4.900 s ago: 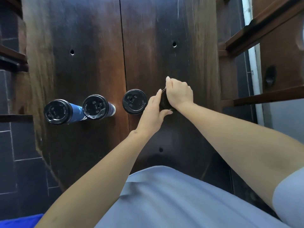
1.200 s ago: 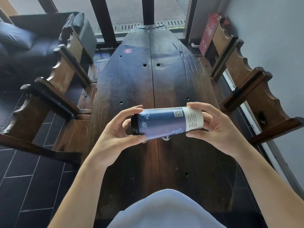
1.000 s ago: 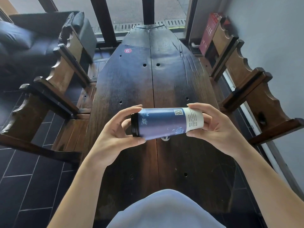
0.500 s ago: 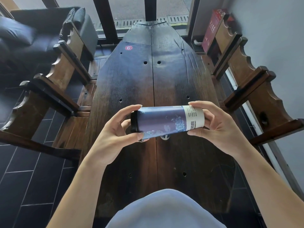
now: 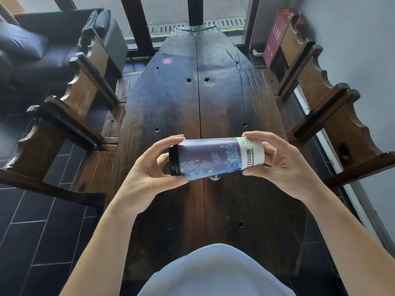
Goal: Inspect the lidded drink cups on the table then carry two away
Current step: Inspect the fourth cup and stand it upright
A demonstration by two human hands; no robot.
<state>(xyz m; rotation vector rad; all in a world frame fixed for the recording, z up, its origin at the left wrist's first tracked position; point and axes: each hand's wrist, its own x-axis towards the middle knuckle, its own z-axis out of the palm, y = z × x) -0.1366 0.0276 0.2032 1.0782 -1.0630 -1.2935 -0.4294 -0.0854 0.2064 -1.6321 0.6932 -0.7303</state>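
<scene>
— Blue-violet paper with pale flowers: that is the cup I have, lying on its side in the air above the table, held across my front.

— How are you holding it?

— My left hand curls round the end with the black lid, thumb underneath, forefinger along the top. My right hand pinches the white, printed base end, fingertips above and thumb below. Both grips are snug on the cup.

— Anything under it?

— Just below the cup a small pale round bit peeks out on the wood; I cannot tell what it is.

— And further off?

— The dark plank table runs away from me, dotted with small holes, with a red round sticker marked 6 near its far end. Carved wooden chairs stand along both sides. Beyond the left ones is a dark sofa, and at the far right a red box stands by the window.
</scene>
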